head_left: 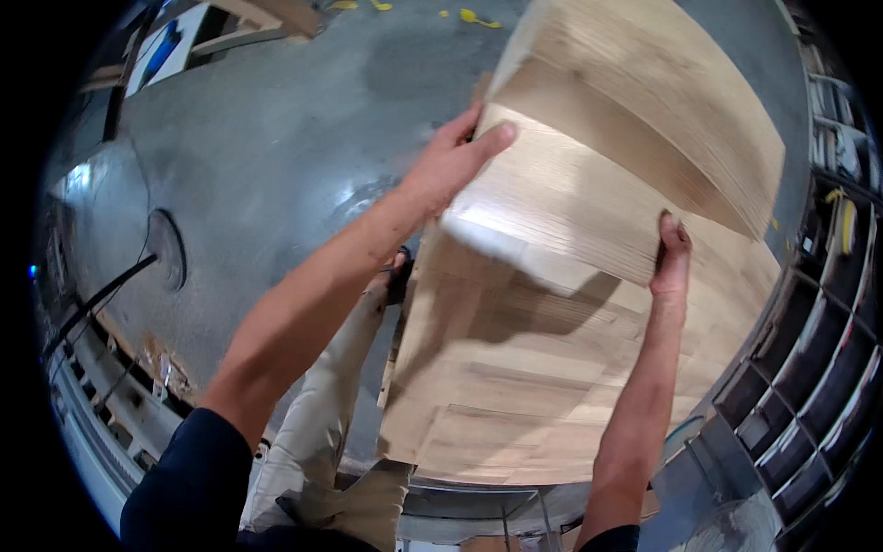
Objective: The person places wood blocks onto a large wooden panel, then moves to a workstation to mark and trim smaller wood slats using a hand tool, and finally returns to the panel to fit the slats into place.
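Note:
Between my hands is a light wooden board (566,189), held tilted above a stack of similar pale wooden boards (524,396). My left hand (464,152) grips its left end, the thumb lying on top and the fingers mostly hidden beneath. Closed on the board's near right corner is my right hand (673,253), with its thumb up along the edge. The held board throws a dark shadow on the stack below. Beyond it rises a higher block of the same pale wood (644,64); whether this is one board or several I cannot tell.
A grey concrete floor (303,120) with yellow scraps (478,18) spreads to the left. Dark shelving with compartments (791,359) lines the right side. At the far left stand a round black base (167,250) and a long metal rail (83,442).

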### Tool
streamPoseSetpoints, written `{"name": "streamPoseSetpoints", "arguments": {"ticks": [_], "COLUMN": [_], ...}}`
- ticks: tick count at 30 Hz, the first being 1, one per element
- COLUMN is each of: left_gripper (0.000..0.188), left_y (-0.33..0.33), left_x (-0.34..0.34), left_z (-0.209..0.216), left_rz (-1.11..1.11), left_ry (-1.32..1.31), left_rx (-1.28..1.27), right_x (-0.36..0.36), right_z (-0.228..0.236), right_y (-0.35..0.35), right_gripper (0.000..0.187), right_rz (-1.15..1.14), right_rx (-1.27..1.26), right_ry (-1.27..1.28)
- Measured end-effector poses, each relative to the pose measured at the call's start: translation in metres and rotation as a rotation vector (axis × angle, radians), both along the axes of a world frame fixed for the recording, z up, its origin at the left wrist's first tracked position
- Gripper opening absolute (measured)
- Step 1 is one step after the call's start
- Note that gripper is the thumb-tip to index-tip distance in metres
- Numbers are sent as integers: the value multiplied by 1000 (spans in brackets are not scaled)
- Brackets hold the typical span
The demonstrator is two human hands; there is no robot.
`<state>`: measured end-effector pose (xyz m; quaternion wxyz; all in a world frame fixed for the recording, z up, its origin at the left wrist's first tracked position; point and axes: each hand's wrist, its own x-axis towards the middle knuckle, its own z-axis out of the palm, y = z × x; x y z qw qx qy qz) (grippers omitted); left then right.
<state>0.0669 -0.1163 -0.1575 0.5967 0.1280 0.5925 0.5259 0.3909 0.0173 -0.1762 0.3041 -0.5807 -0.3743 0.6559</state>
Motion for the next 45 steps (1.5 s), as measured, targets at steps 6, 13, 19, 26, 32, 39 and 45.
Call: {"name": "streamPoseSetpoints", "arguments": {"ticks": [6, 13, 19, 26, 32, 39, 45], "left_gripper": [92, 91, 79, 93, 96, 84, 79], "left_y": [-68, -99, -111, -123, -145, -135, -53], "left_x": [-25, 37, 6, 33, 32, 34, 1], "left_z": [-65, -94, -73, -108, -112, -128, -28], "left_rz": [32, 87, 10, 19, 173, -58, -19], "left_ry": [-126, -172, -344, -262, -286, -122, 218], "left_rx": [-195, -279, -384, -477, -419, -374, 320], "right_x": [19, 17, 20, 14, 15, 21, 22], "right_z": [-8, 1, 4, 3, 4, -2, -7], "right_y": [-3, -1, -2, -5, 0, 0, -5], "right_gripper": [46, 58, 61, 62, 61, 57, 53], "right_rz": [-8, 85, 93, 121, 108, 32, -40], "right_rx": [-21, -46, -34, -34, -61, -23, -19], "right_ry": [1, 23, 14, 6, 12, -28, 56]}}
